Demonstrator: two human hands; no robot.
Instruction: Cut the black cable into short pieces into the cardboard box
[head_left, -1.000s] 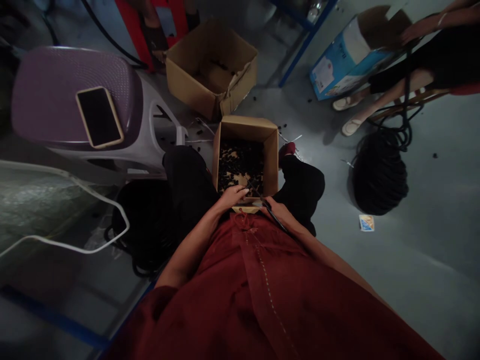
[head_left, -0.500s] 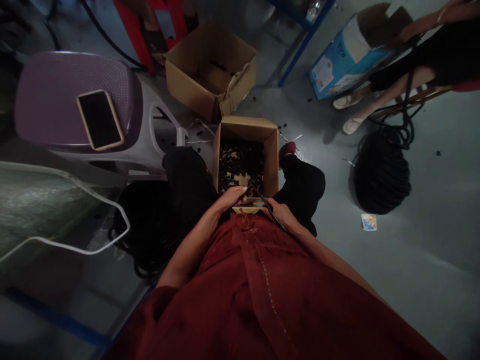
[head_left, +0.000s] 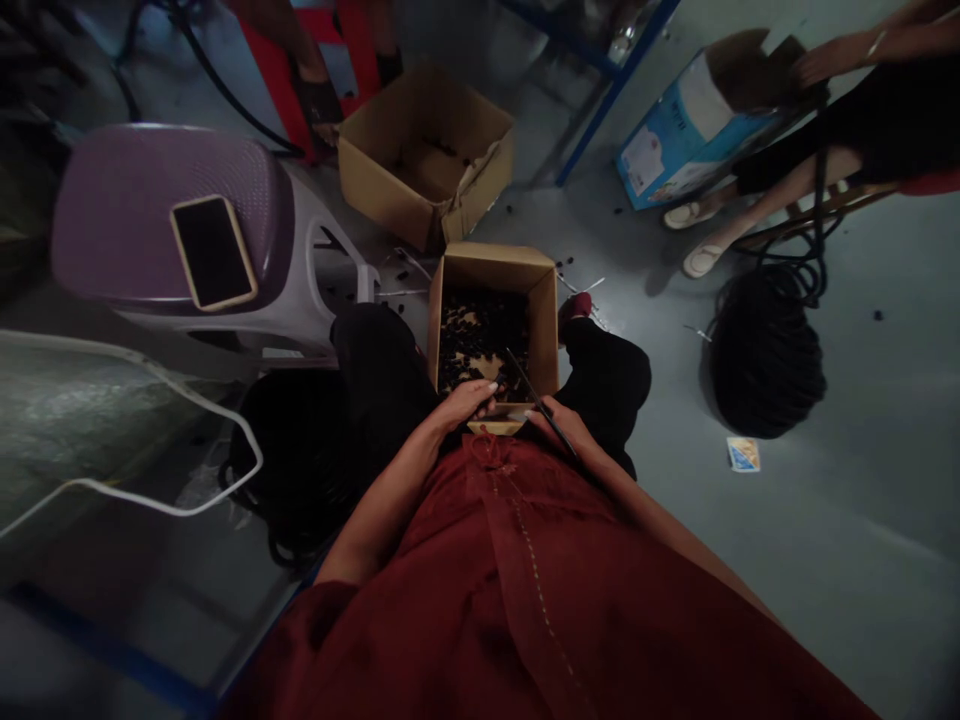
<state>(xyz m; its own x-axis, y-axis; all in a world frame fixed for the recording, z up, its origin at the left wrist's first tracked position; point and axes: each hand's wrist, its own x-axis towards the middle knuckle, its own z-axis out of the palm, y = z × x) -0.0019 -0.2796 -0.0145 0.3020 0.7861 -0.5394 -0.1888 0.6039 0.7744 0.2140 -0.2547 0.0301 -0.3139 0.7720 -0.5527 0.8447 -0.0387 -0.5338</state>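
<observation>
Between my knees stands an open cardboard box (head_left: 543,330) with many small black pieces (head_left: 487,315) scattered over its bottom. Over its near edge is my left hand (head_left: 466,402), thumb and fingers pinched together; a small dark bit shows at the fingertips, too unclear to name. My right hand (head_left: 564,422) is closed around a long, thin, dark tool (head_left: 522,374) with a narrow pointed end. That tip reaches out over the box, just right of my left fingertips and apart from them. Whether the tool has one blade or two cannot be made out.
A second cardboard box (head_left: 382,185) stands just beyond. To the left is a purple-topped stool (head_left: 127,215) bearing a phone (head_left: 215,252). Black coils of cord (head_left: 769,360) lie at right and lower left. A co-worker's hand (head_left: 832,60) is by a blue box (head_left: 671,135).
The tool's tip has swung up and forward, away from my left fingertips. Both hands sit slightly lower in view, as does the whole scene.
</observation>
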